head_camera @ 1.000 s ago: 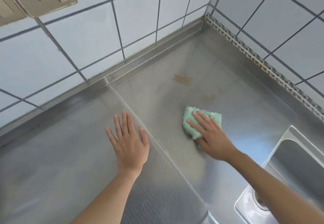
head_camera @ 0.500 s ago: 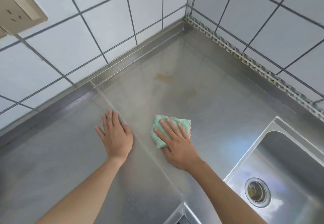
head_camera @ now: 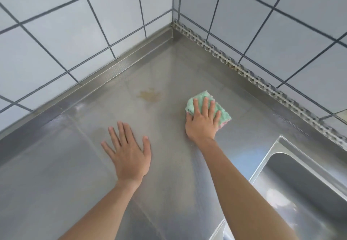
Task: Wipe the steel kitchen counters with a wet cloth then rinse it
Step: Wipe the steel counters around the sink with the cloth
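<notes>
A folded green cloth (head_camera: 224, 115) with a pink edge lies flat on the steel counter (head_camera: 178, 74) near the tiled corner. My right hand (head_camera: 201, 121) presses down on it with straight fingers spread over its top. My left hand (head_camera: 128, 152) rests flat on the counter to the left of the cloth, fingers spread and holding nothing. A brownish stain (head_camera: 150, 95) marks the steel just left of the cloth, apart from it.
A steel sink (head_camera: 308, 187) is set into the counter at the lower right. White tiled walls (head_camera: 75, 33) meet in a corner behind, with a perforated metal strip (head_camera: 244, 72) along the right wall's base.
My right hand has slid the cloth to the right and farther back, past the stain. The left hand stays flat on the counter. The view has shifted toward the corner.
</notes>
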Tool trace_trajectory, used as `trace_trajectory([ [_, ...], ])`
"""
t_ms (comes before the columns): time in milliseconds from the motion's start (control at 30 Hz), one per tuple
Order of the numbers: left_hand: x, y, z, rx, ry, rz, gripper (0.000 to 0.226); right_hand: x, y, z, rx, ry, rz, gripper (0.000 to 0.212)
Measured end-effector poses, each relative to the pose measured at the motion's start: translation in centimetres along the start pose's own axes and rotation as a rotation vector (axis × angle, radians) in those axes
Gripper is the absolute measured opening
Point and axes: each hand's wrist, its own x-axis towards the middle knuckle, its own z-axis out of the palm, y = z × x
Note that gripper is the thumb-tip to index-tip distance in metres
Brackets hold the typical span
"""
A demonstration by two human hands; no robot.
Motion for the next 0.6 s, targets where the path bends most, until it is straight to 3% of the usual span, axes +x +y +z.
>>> trace_trajectory([
  [133,0.0,0.1,-0.1,0.005,0.004,-0.007,0.078,-2.6,-2.8,1.9,-0.073,-0.009,-0.357,0.060],
  [300,0.0,0.3,-0.4,-0.008,0.011,-0.020,0.079,-7.5,3.5,1.3,-0.096,-0.096,-0.682,0.061],
  [467,0.0,0.2,-0.5,0.003,0.001,-0.006,0.079,-1.6,8.9,-2.3,-0.138,-0.098,-0.429,0.063],
  [600,0.0,0.0,-0.2,0.021,-0.008,0.005,0.079,5.3,4.7,-2.5,-0.115,-0.035,-0.158,0.059],
])
